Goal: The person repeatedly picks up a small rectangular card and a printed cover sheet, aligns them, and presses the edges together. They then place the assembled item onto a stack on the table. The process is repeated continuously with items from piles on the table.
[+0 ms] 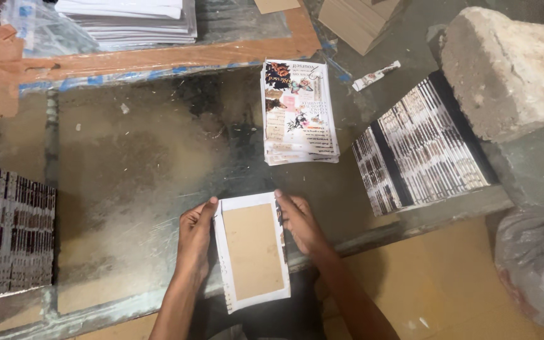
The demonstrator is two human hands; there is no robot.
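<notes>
A brown cardboard rectangle lies on a white paper sheet point(252, 252) near the front edge of the glass-topped table point(127, 176). My left hand point(195, 236) presses the sheet's left border, thumb up along its edge. On the opposite side my right hand point(300, 223) rests, fingers over the right border. Both hands lie flat against the paper, one on each long side. Just beyond, a stack of printed floral sheets point(299, 113) sits on the glass.
Stacked dark-spined book blocks point(420, 151) lie at right and more of them point(9, 230) at left. A large rough stone point(505, 69) sits far right, a small glue tube point(376, 75) near it. White paper stacks point(133, 19) and cardboard lie at the back. A plastic bag point(536, 264) is on the floor.
</notes>
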